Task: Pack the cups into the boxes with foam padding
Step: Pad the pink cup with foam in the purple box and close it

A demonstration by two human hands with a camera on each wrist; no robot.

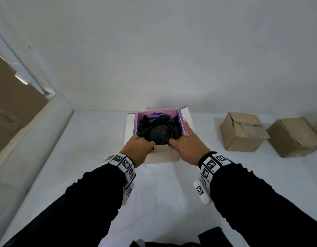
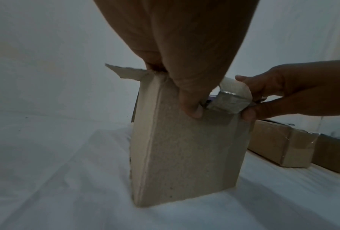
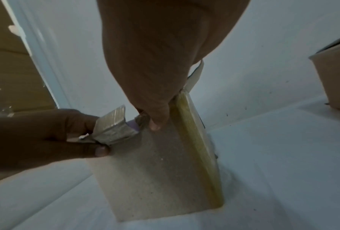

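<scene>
Cup point(image 1: 158, 133) already seated in black foam point(image 1: 143, 128) inside open box point(image 1: 164, 155) at tabletop point(image 1: 93, 139) centre, left hand point(image 1: 138, 148) and right hand point(image 1: 189, 148) grips pinching near flap point(image 1: 161, 148), flaps unclosed, two brown boxes point(image 1: 243, 134) waiting right.

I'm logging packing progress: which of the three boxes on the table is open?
The white box with the purple lining, between both hands, flaps up and dark padding showing. The two brown cardboard boxes to its right are shut.
</scene>
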